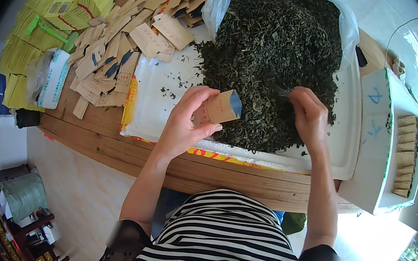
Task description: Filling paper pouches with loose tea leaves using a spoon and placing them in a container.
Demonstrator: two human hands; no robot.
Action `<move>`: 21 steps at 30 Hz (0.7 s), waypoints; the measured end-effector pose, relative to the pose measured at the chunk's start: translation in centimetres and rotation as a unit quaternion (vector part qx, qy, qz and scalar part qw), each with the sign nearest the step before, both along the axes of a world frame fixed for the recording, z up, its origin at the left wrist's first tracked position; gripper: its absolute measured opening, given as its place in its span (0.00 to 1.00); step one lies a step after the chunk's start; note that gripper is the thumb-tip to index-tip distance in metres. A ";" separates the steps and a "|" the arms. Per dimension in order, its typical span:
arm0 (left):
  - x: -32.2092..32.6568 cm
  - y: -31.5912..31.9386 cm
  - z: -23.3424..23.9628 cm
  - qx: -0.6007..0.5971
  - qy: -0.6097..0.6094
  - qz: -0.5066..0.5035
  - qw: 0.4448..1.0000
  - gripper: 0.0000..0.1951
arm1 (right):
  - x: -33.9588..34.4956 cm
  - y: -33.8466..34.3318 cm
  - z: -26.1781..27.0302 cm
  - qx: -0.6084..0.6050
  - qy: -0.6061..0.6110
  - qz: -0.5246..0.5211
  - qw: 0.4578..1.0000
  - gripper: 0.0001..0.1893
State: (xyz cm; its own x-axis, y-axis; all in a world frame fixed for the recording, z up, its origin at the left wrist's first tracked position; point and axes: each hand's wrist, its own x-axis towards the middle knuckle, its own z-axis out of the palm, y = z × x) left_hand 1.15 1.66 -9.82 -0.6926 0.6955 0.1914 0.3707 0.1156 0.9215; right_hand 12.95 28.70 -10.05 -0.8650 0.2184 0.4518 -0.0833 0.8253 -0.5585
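A small brown paper packet (pixel 217 108), its mouth held wide and its lining dark blue, is in my left hand (pixel 187 116). The packet tilts with its mouth to the right, over the near left part of the dark, dried leaves (pixel 276 56), which look like tea. My right hand (pixel 309 111) is over the right side of the heap, fingers curled around a thin, clear object (pixel 282 90) that is mostly hidden and looks like plastic. Leaves spill from a clear plastic bag (pixel 216 10) onto a white foam tray (pixel 156 112).
Loose paper packets (pixel 104 59) lie piled left of the tray. Stacked yellow packets (pixel 64 3) stand beyond, with a green plastic tool (pixel 51 31) on them. At the right, a white foam box (pixel 368 138) holds a row of brown packets (pixel 405 154). Underneath is a wooden table (pixel 113 146).
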 end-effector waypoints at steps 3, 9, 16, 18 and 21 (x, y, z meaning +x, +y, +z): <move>-0.2 0.3 0.4 -0.002 -0.002 0.001 1.000 0.32 | -0.6 0.3 -0.8 -0.119 -0.026 -0.023 0.992 0.06; -0.4 0.6 0.3 0.008 0.026 -0.002 1.000 0.33 | 0.5 1.5 -0.8 -0.337 -0.042 -0.055 0.939 0.04; -0.2 1.0 0.5 0.007 0.019 0.002 1.000 0.33 | 1.2 -0.9 4.2 -0.344 -0.022 0.035 0.938 0.04; -0.1 1.0 0.5 0.005 0.029 0.002 1.000 0.33 | 1.0 -1.7 5.0 -0.319 -0.035 0.052 0.946 0.04; 0.2 0.9 0.5 0.009 0.027 -0.005 1.000 0.33 | 0.6 -2.8 5.9 -0.164 -0.051 0.072 0.982 0.07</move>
